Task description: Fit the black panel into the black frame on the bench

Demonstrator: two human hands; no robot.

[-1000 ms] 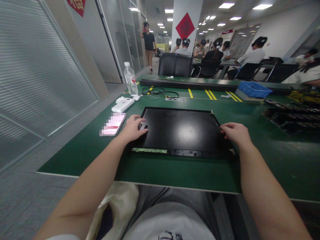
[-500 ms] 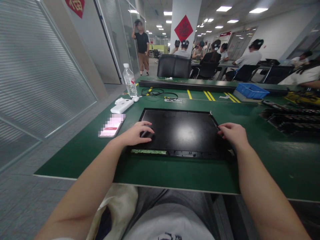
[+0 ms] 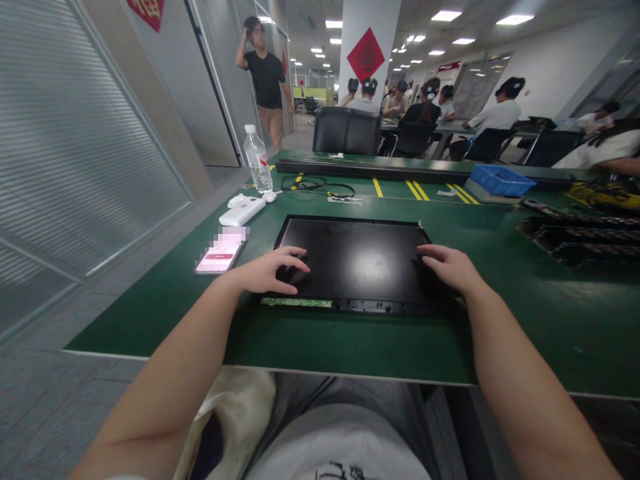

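A black flat panel point(image 3: 350, 253) in a dark frame lies flat on the green table point(image 3: 360, 347), with a green circuit strip point(image 3: 297, 303) along its near edge at the left. Over the panel's left edge rests my left hand point(image 3: 277, 270), fingers spread. My right hand point(image 3: 450, 267) is at the panel's right side, thumb and forefinger apart over the surface. Neither hand visibly holds anything. The lower fingers of my right hand are hidden.
At the left are a phone point(image 3: 221, 257), a white device point(image 3: 243, 212) and a water bottle point(image 3: 257, 163). Behind the panel lies a black cable point(image 3: 320, 185). A blue tray point(image 3: 503, 181) and dark stacked parts point(image 3: 580, 237) are at the right. One person walks beyond the table.
My right hand has moved left from the panel's right edge onto its surface, and its fingers have opened. My left hand's fingers have spread a little. The walking person is nearer.
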